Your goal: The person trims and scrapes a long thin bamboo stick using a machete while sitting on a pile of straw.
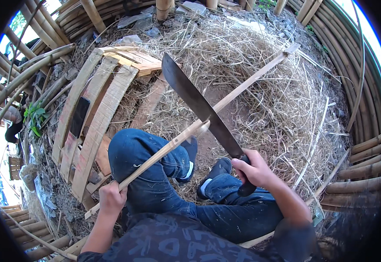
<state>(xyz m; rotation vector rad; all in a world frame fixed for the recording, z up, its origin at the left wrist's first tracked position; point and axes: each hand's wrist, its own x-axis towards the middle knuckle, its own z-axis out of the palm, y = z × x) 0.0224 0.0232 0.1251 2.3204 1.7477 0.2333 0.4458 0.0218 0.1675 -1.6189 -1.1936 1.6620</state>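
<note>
- Head view: we see the left hand (pixel 112 197) with its fingers curled closed around the stick (pixel 160 154), near the stick's lower end; a short stub pokes out past the fist.
- We see the right hand (pixel 257 169) with its fingers wrapped around the black handle of the machete (pixel 194 104).
- The stick slants from lower left to upper right, passing over the bent left knee (pixel 127 150); we can't tell if its far end touches anything.
- The blade crosses in front of the stick about midway, tip up and left; we see a pale sliver of wood at the crossing.
- Left of the legs we have a slatted wooden crate (pixel 105 115), with a dark phone (pixel 80 115) on its slats.
- Dry shavings (pixel 282 113) cover much of the ground, around both shoes (pixel 214 172).
- We see bamboo poles (pixel 361 87) along both sides.
</note>
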